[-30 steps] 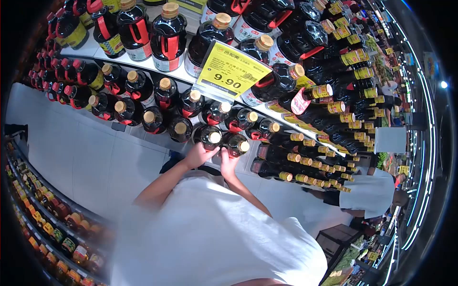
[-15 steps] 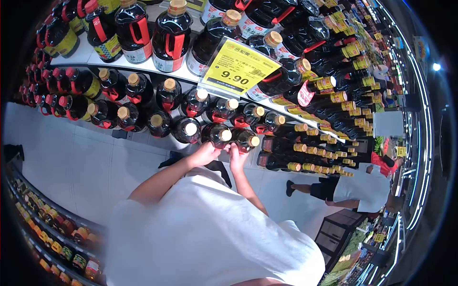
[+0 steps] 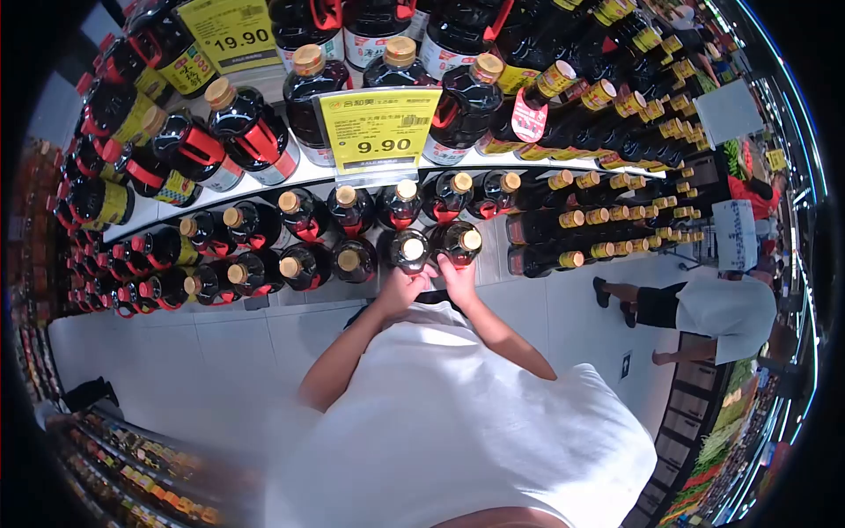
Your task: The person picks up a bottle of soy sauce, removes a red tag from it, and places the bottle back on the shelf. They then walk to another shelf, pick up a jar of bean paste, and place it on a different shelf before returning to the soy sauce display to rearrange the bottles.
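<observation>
My left hand (image 3: 403, 292) is at the front of a dark soy sauce bottle (image 3: 400, 259) with a pale cap, its fingers curled against the lower side. My right hand (image 3: 457, 282) has its thumb and fingers on the neighbouring soy sauce bottle (image 3: 451, 239), which has a tan cap. Both bottles stand upright, side by side, at the front edge of the lower shelf. The hands nearly meet between them, and the fingertips are partly hidden. Similar bottles (image 3: 304, 267) with red handles line up to the left and behind.
A yellow price sign (image 3: 378, 132) reading 9.90 hangs from the upper shelf (image 3: 308, 175). Slimmer sauce bottles (image 3: 541, 257) with yellow caps fill the right side. Another person in a white shirt (image 3: 726, 308) stands to the right on the tiled floor (image 3: 563, 326).
The view has turned, so the shelves now run more level across the picture. My hands stay at the two front bottles. The other person's legs have shifted apart.
</observation>
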`<state>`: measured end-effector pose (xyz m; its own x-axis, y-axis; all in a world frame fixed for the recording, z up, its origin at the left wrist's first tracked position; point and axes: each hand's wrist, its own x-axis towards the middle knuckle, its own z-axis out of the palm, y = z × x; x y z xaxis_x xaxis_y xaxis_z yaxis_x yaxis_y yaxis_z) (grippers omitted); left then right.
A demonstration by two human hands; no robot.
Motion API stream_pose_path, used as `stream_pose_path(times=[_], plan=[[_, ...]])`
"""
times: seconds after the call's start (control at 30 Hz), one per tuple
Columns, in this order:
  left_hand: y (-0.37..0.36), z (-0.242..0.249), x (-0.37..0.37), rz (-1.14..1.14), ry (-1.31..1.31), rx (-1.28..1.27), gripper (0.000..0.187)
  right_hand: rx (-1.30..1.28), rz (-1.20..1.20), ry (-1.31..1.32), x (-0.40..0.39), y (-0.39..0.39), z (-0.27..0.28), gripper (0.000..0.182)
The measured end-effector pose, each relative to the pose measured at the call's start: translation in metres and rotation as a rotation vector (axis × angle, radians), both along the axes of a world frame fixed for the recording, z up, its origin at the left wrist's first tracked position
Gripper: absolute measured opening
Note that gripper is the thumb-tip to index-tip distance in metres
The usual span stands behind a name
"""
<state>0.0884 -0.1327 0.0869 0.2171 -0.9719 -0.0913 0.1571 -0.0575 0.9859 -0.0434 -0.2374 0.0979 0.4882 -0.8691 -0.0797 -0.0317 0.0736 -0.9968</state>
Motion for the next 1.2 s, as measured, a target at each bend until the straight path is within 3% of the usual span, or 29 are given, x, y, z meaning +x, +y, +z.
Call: stream_pose_path(times=[0.2,0.43,0.5,0.6,0.83,1.0,1.1,1.2], plan=[[-0.001,-0.003,-0.011,0.082,0.071,0.096,0.020,-0.028,0.056,0.060,-0.010,-0.006,-0.020,0.010],[-0.007,-0.003,-0.026,0.271,-0.051,0.143,0.022,-0.122,0.087,-0.054,-0.010,-0.008,-0.028,0.013],[-0.008,-0.004,-0.029,0.311,-0.093,0.162,0.023,-0.260,0.138,0.010,-0.015,-0.011,-0.030,0.010],[-0.011,0.000,-0.031,0.374,-0.030,0.275,0.022,-0.241,0.134,0.013,-0.016,-0.013,-0.030,0.012],[-0.011,-0.005,-0.029,0.300,0.078,0.143,0.022,-0.297,0.133,0.026,-0.020,-0.021,-0.020,0.017],[-0.014,-0.006,-0.028,0.267,-0.019,0.100,0.024,-0.321,0.100,-0.013,-0.018,-0.020,-0.017,0.019],[-0.015,-0.004,-0.033,0.307,-0.017,0.088,0.024,-0.237,0.157,-0.010,-0.022,-0.021,-0.007,0.022],[-0.015,-0.005,-0.037,0.355,0.030,0.025,0.021,-0.186,0.303,-0.008,-0.028,-0.026,-0.011,0.012]])
